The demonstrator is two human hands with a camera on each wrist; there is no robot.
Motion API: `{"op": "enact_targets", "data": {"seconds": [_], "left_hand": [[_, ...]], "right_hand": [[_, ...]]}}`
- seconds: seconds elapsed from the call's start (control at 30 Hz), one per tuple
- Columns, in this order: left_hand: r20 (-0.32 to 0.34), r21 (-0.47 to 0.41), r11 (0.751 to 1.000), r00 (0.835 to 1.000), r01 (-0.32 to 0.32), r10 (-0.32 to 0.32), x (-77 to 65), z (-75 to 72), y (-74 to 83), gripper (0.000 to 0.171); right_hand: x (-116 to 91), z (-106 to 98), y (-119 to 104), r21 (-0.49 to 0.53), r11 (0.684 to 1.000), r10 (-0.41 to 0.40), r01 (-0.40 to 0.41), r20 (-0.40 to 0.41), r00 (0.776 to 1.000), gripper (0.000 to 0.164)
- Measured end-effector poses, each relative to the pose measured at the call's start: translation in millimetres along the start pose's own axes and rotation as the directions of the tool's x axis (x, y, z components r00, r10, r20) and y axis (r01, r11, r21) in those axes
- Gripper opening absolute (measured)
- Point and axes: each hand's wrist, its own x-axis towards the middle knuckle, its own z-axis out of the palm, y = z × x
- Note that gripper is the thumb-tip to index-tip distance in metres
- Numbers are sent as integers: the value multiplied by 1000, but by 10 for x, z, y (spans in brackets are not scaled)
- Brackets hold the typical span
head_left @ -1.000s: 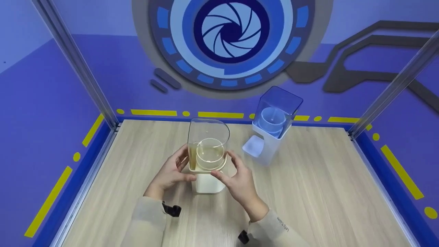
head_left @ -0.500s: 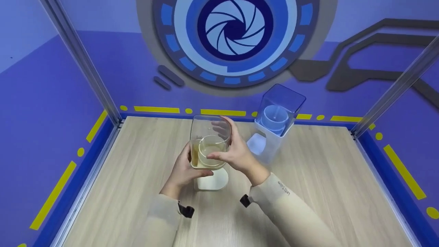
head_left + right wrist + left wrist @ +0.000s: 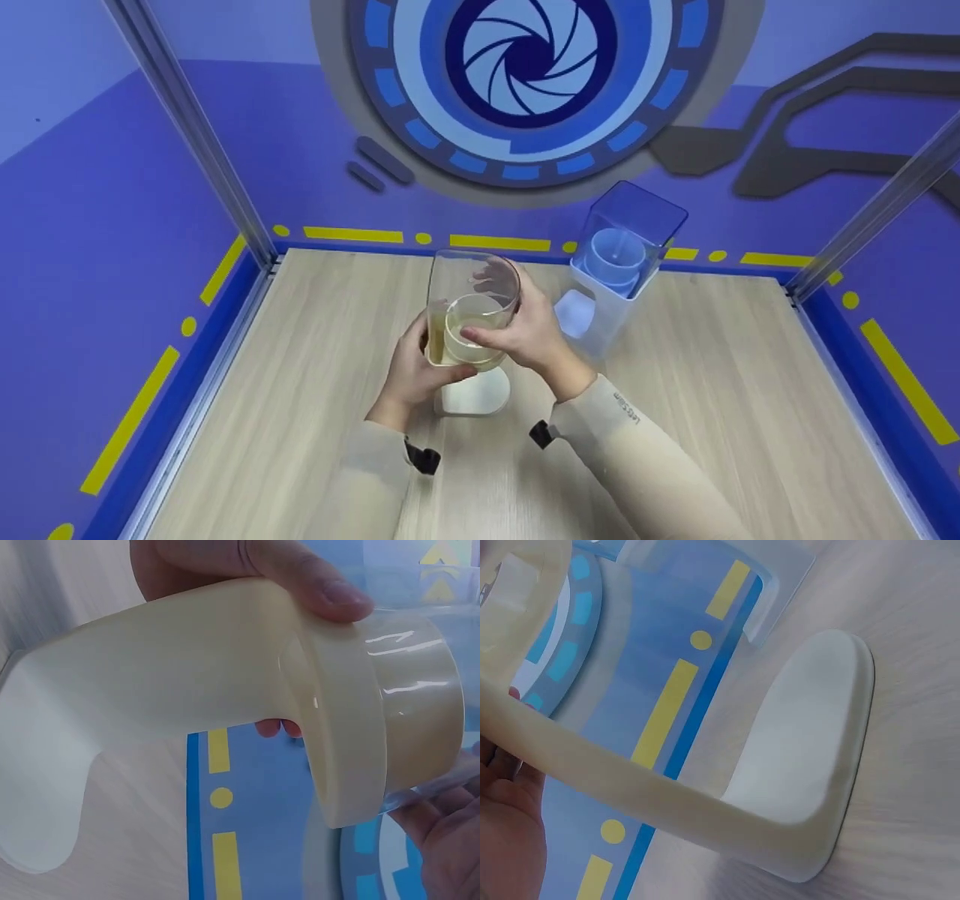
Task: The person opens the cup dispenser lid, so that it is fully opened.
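Note:
A cream dispenser (image 3: 795,735) with a flat foot and a curved neck stands at the middle of the table in the head view. On its top sits a clear plastic container (image 3: 454,279), with a round cream collar (image 3: 420,701) inside its lower end. My left hand (image 3: 412,369) grips the top of the dispenser from the left, thumb across its front just below the container. From the right, my right hand (image 3: 534,328) holds the clear container, thumb in front and fingers round the far side. Its fingers show blurred through the plastic.
A similar blue-white dispenser (image 3: 609,300) with a bluish clear container (image 3: 637,214) stands behind and to the right, close to the back wall. Blue panels and metal posts (image 3: 217,161) border the wooden table (image 3: 720,390) at the back and sides.
My right hand has moved up from the dispenser's rim onto the clear container. My left hand has kept its grip on the top. The head view has shifted slightly.

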Motion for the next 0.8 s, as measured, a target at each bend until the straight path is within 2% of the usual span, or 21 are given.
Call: {"op": "enact_targets", "data": {"seconds": [0.17, 0.37, 0.7, 0.8], "left_hand": [[8, 1, 1000, 1000, 4, -4, -1, -11, 17, 115], [41, 1, 1000, 999, 6, -6, 31, -1, 9, 108], [44, -34, 999, 999, 12, -11, 27, -3, -2, 106], [46, -31, 999, 999, 8, -6, 38, -12, -1, 108]], "right_hand": [[-19, 24, 31, 4, 999, -53, 54, -15, 998, 103], [-68, 30, 85, 16, 993, -112, 113, -75, 991, 101], [-12, 16, 49, 10, 997, -77, 78, -58, 995, 97], [3, 21, 60, 23, 996, -89, 91, -55, 994, 98]]}}
